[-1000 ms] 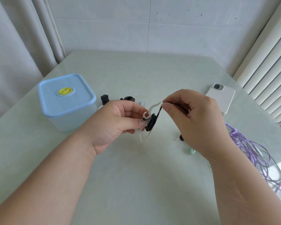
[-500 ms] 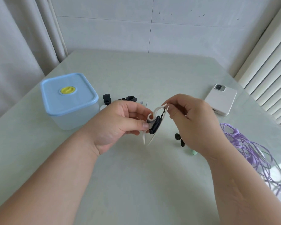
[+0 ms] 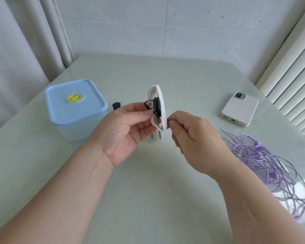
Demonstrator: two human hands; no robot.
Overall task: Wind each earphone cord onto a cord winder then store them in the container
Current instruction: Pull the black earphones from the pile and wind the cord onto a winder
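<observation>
My left hand (image 3: 126,127) holds a white cord winder (image 3: 161,106) upright above the table, thumb and fingers pinching its lower part. A black earphone cord (image 3: 156,104) is wound around the winder's core, with a small loop sticking out to the left. My right hand (image 3: 192,136) is just to the right of the winder, its fingertips pinched at the winder's lower edge; what they pinch is too small to tell. The clear container with a blue lid (image 3: 75,103) stands shut at the left. A tangle of purple earphone cords (image 3: 264,159) lies on the table at the right.
A white phone (image 3: 239,111) lies face down at the far right, near a radiator. A small black object (image 3: 116,105) lies between the container and my left hand. Curtains hang at the left beyond the table edge.
The winder has been lifted and turned upright, its white disc now edge-on to me. My right hand has dropped from the winder's top to its lower edge.
</observation>
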